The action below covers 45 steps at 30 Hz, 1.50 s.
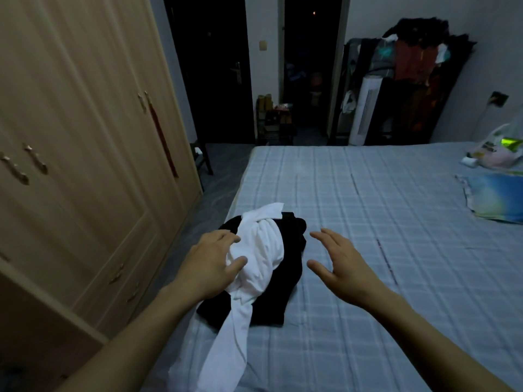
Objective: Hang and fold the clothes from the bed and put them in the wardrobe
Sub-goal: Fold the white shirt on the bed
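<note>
Tall beige wooden wardrobe [85, 131] on the left has its doors closed; nothing is visibly put away, so the task looks barely started. Left hand [210, 265] rests w/ spread fingers on the crumpled white cotton garment [259, 261], which lies over a bunched black garment [288, 261] near the bed's left edge. Neither is folded or hung yet. Right hand [339, 260] hovers just beside the pile, fingers apart, holding nothing. Grey-blue checked bedsheet [382, 222] carries a folded blue-green cloth [498, 199] far right, prob. also left to do.
</note>
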### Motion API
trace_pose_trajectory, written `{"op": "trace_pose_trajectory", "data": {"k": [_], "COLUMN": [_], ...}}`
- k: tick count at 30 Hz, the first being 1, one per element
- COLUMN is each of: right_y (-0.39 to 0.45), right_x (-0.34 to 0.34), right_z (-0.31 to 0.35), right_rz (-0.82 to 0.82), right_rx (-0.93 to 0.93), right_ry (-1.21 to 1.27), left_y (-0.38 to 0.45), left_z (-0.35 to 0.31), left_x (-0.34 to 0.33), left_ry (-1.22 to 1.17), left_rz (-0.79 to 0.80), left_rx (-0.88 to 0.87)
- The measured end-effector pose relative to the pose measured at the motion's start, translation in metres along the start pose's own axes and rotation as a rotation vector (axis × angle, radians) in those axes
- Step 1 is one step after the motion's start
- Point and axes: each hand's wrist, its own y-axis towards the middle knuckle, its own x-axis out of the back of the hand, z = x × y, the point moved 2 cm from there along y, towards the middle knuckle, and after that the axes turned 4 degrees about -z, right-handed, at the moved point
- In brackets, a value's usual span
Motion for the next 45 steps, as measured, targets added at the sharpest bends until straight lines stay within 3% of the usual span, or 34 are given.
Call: {"op": "trace_pose_trajectory", "data": {"k": [5,16,25,37,45], "right_y": [0.056,0.174,0.232,0.283,0.291], "right_x": [-0.032,-0.083,-0.126,-0.232,-0.284], "right_z": [0.012,0.025,0.000,-0.041,-0.083], "right_rz": [0.045,0.097,0.180,0.372,0.390], "right_rx": [0.004,-0.087,-0.110,-0.076,-0.303], "right_ry": [-0.064,-0.104,-0.079,-0.062,-0.079], "left_y": [0.077,0.182,0.220,0.243,0.245], "left_z": [0.033,0.141,0.183,0.237,0.251], "left_x": [-0.022,-0.060,-0.099,-0.171,-0.235], "left_ry": [-0.057,-0.205,-0.239,-0.318,-0.335], "left_rz": [-0.016,0.049,0.111,0.246,0.393], "left_rx": [-0.058,0.033,0.128,0.301,0.324]}}
